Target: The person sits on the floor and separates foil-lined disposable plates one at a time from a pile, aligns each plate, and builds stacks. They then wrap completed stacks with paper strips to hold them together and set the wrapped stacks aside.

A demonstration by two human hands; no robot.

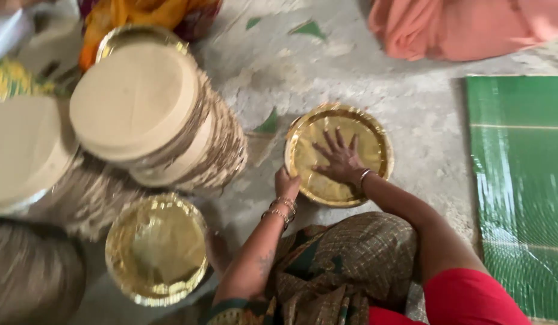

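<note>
Hands worked on one gold plate [339, 157] that lay on the concrete floor [423, 132], just in front of the person's knee. The right hand [338, 159] lay flat inside the plate, fingers spread wide and palm down on its shiny face. The left hand [286, 183] was curled at the near-left rim, fingers closed on the edge as far as could be seen, though the fingertips themselves were hidden under the rim.

To do this step well, I judged that the flat hand should have pressed evenly from the centre, so the thin plate kept its shape, while the other hand steadied the rim and did not crease it. Light pressure seemed wiser than force, since the foil face looked easy to dent.

Near the left elbow stood a second gold stack [156, 250], apart from the plate in hand. Beyond it a tall tilted stack [152, 114] of pale plates leaned toward the plate, close but not touching. Another pale stack [26, 150] lay at the far left. A green mat [520, 180] lay to the right, well apart, and pink cloth [459, 27] sat at the top edge. Patterned cloth [339, 265] covered the lap.
</note>
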